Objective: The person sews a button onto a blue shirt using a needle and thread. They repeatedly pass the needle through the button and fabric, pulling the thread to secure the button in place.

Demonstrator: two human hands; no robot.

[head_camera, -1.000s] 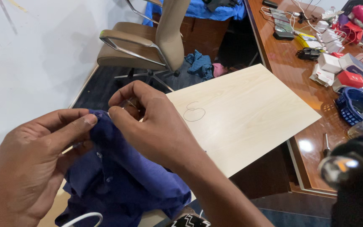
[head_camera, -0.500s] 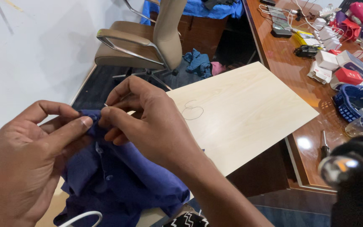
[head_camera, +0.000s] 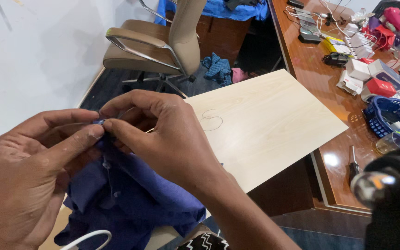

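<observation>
Blue cloth, a buttoned shirt (head_camera: 130,194), is bunched over the near edge of the pale wooden board (head_camera: 265,125), and both hands work at its top fold. The left hand (head_camera: 28,180) pinches that fold between thumb and forefinger, its grip clamped on the fabric. The right hand (head_camera: 163,139) meets it there, thumb and forefinger pressed together on the same bit of cloth; whether they also hold a needle cannot be told, since the fingers hide the spot. A thin loop of thread (head_camera: 210,122) lies loose on the board just beyond the right hand. Judging from this, the hand-sewing looks under way, not finished: the fold is held up for work, the rest of the shirt hangs crumpled, and no completed seam shows.
</observation>
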